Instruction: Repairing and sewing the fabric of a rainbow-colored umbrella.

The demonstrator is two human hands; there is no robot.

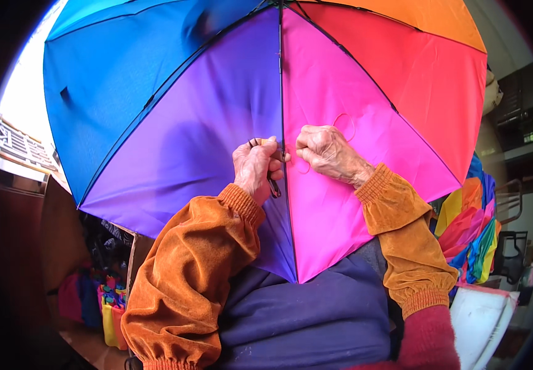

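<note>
A multicoloured umbrella [334,203] is spread wide in front of me with its inner side and dark ribs showing. At the rib between the purple and pink panels, my left hand [256,163] is closed, its fingertips pinching at the rib [282,105]. A small black tool, which looks like thread snips [274,187], hangs from the same hand; its blades cannot be made out. Just right of the rib, my right hand [330,151] is closed in a pinch. Fine reddish thread [354,128] loops around it over the pink panel. Any needle is hidden by the fingers.
Dark cloth [315,314] covers my lap beneath the canopy's near point. Folded rainbow-coloured fabric [473,228] lies at the right, above a white board [479,320]. More colourful items [113,308] sit low at the left, beside a brown panel [63,234].
</note>
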